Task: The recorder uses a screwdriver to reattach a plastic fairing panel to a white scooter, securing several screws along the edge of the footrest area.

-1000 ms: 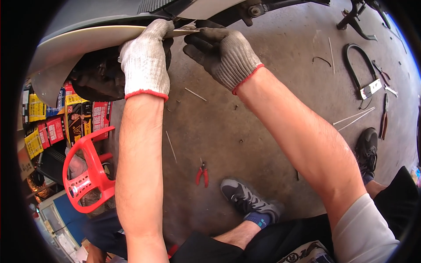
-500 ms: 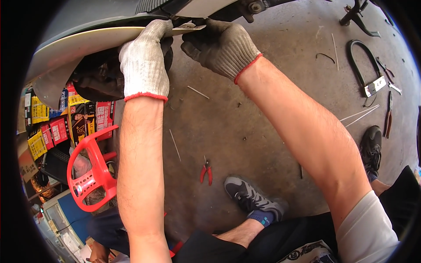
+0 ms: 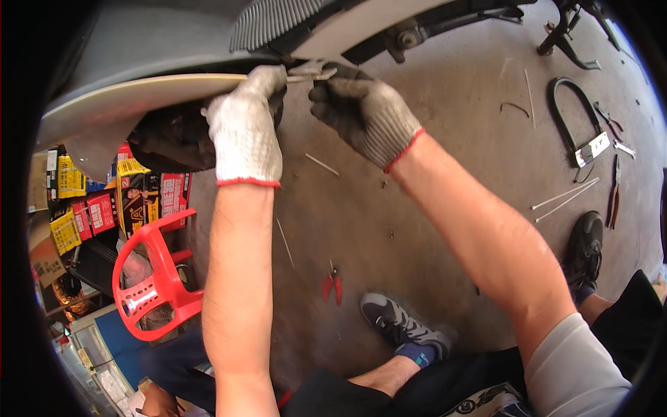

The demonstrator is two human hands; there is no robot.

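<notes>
My left hand (image 3: 246, 135), in a white knit glove with a dark palm and red cuff, grips the edge of a long, curved, pale vehicle panel (image 3: 146, 92). The panel runs from the far left to a narrow notched end. At that end my right hand (image 3: 372, 118), in a matching glove, has its dark-coated fingers bent round the tip; part of its grip is hidden. The panel lies along the lower edge of a grey vehicle body (image 3: 174, 35), beside a ribbed black part (image 3: 274, 24). A dark rounded part (image 3: 174, 139) sits under the panel, behind my left hand.
Red-handled pliers (image 3: 333, 286) lie on the concrete floor near my shoe (image 3: 399, 321). A black U-shaped lock (image 3: 559, 104), more pliers (image 3: 615, 191) and thin white rods (image 3: 566, 194) lie right. A red plastic frame (image 3: 154, 278) and stacked boxes (image 3: 97, 208) stand left.
The scene has shifted down in view, showing more of the vehicle. Both hands stay at the panel, and its notched end shows more clearly between them.
</notes>
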